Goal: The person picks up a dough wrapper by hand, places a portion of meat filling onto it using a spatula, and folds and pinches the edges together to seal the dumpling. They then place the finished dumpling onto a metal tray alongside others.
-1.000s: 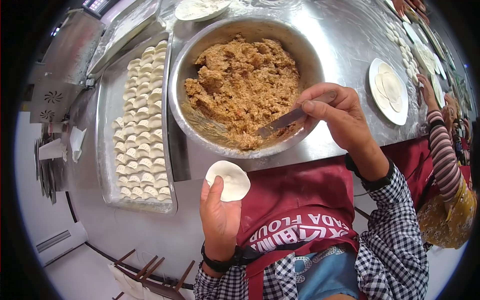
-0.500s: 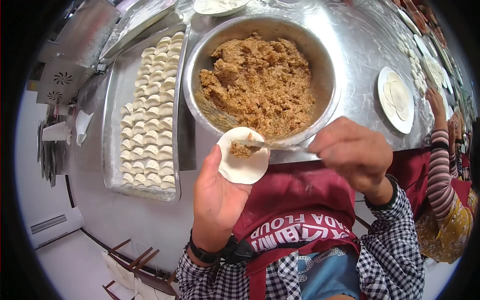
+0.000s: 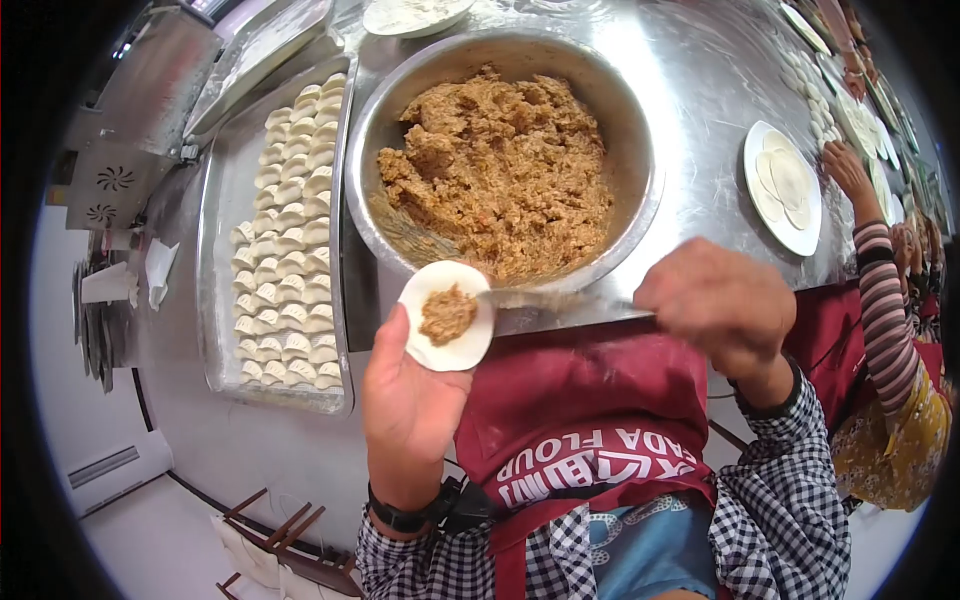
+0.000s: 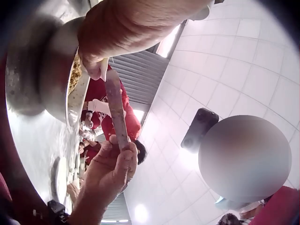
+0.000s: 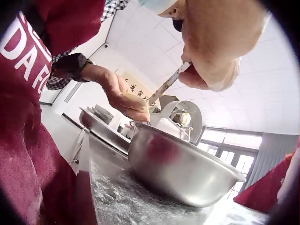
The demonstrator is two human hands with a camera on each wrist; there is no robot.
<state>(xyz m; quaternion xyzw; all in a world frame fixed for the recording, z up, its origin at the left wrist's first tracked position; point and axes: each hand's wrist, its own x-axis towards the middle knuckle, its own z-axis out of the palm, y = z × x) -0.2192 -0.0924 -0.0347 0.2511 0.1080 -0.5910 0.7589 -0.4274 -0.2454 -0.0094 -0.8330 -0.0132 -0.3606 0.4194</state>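
At the steel mixing bowl's [image 3: 635, 180] near rim, head view: L hand [image 3: 415, 420] cups a round dumpling wrapper [image 3: 455, 358], thumb by its left edge, fingers mostly hidden beneath; a dab of brown filling [image 3: 447, 315] sits approx. mid-wrapper. Near the bowl's R front, the R hand [image 3: 720, 305] is blurred but closed round a flat metal spatula [image 3: 550, 299], tip at the wrapper's edge — can't tell if touching. Bulk filling [image 3: 500, 170] inside the bowl. L of bowl: steel tray [image 3: 218, 270] w/ rows of pleated dumplings [image 3: 290, 240]. R of bowl: white plate [image 3: 795, 242] w/ overlapping spare wrappers [image 3: 783, 185]; past it, another person's hand [image 3: 850, 182].

L wrist view: R hand, out past the bowl's rim, pinches the spatula betw. thumb & fingers. L hand looms beside the bowl, a sliver of wrapper at its fingertips.

R wrist view: L hand w/ wrapper just by the bowl's far rim — spatula slants down to it from the R hand above. Bowl stands on a floury metal table [image 5: 112, 192].
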